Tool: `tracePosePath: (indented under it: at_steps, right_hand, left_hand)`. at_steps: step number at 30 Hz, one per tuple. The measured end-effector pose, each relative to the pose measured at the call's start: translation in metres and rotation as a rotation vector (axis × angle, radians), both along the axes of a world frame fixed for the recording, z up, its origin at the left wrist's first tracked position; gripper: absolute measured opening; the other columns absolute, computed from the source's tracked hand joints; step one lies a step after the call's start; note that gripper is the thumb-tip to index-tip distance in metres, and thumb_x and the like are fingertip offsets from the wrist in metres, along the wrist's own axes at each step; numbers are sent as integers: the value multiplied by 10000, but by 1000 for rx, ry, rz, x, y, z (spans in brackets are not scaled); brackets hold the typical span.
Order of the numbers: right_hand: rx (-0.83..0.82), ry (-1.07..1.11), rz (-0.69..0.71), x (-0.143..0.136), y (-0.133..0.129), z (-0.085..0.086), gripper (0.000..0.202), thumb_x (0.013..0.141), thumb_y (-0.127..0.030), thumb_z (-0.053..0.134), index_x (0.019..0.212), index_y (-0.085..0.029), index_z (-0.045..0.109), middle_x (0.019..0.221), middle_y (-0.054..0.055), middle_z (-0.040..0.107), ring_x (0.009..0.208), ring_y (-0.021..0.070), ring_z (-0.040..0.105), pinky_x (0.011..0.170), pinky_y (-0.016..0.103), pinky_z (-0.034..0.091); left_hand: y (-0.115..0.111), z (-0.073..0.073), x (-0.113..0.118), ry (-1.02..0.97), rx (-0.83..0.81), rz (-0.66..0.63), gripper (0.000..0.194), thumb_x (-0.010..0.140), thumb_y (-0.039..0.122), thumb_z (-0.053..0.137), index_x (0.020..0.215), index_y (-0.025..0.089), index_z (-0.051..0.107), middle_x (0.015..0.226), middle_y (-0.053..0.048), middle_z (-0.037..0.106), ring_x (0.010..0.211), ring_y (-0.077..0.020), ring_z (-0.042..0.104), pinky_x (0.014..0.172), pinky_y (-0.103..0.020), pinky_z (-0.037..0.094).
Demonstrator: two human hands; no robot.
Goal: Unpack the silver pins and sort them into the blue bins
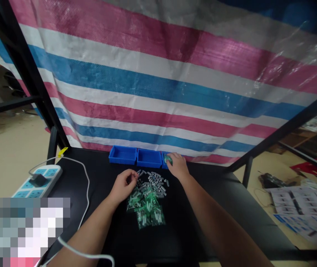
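A striped sheet [153,89] backs a black table [231,185]. Three blue bins line the far edge: left bin [123,161], middle bin [149,165], right bin [164,165]. Bare tabletop extends from the right forearm to the right-hand edge; on the left, a strip of it runs between the left forearm and a white cable [87,185]. A power strip [54,171] sits at the left edge, its near end hidden by a pixelated block. The right hand [178,165] covers much of the right bin; a green bag [168,159] shows beside its thumb, and whether the fingers grip it cannot be told. The left hand [123,185] has curled fingers, thumb and forefinger tips close together; whether they pinch anything cannot be made out. Small silvery pieces [156,180] lie just right of those fingertips, between the hands. Filled green bags [149,204] lie nearer the body, overlapping, below the left fingertips
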State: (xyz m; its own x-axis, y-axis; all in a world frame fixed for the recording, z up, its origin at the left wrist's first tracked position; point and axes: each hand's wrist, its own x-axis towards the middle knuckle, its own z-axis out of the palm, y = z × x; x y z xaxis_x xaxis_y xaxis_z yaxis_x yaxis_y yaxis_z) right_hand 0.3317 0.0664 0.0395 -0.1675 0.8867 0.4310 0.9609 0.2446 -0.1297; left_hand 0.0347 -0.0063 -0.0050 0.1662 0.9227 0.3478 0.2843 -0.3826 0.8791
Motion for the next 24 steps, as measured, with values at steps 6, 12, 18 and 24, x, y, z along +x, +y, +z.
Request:
tracePosePath:
  at_steps: [6, 12, 18, 24]
  right_hand:
    - [-200, -132, -78, -5, -6, -11, 449, 1017, -403, 360, 1397, -269, 560, 1532, 60, 460, 1415, 299, 371, 1151, 525, 239]
    - [-406, -136, -102, -3, -4, -19, 652, 1012, -547, 307, 1529, -158, 384, 1610, 118, 316, 1474, 304, 296, 1181, 467, 237]
    - [-331, -58, -85, -4, -7, -6, 554, 982, -481, 444, 1419, -149, 522, 1550, 160, 398, 1460, 321, 302, 1172, 472, 267]
    - [-148, 157, 153, -33, -72, 13, 301, 876, -309, 619, 1154, -198, 651, 1129, 116, 621, 1092, 274, 581, 978, 419, 463]
  left_hand:
    - [0, -1, 0, 0, 19, -9, 109, 865, 222, 575, 915, 184, 665, 719, 6, 577, 641, -127, 514, 602, -227, 388]
    - [-1, -3, -1, -7, 8, -19, 114, 868, 240, 583, 921, 183, 666, 720, 3, 578, 639, -126, 514, 596, -228, 386]
    - [-3, -1, -3, -10, 2, -17, 123, 849, 235, 585, 920, 177, 667, 703, 5, 573, 635, -127, 512, 589, -225, 384]
    - [-4, -1, -5, -16, -6, 4, 129, 843, 232, 585, 921, 180, 673, 714, 1, 590, 641, -132, 532, 593, -226, 395]
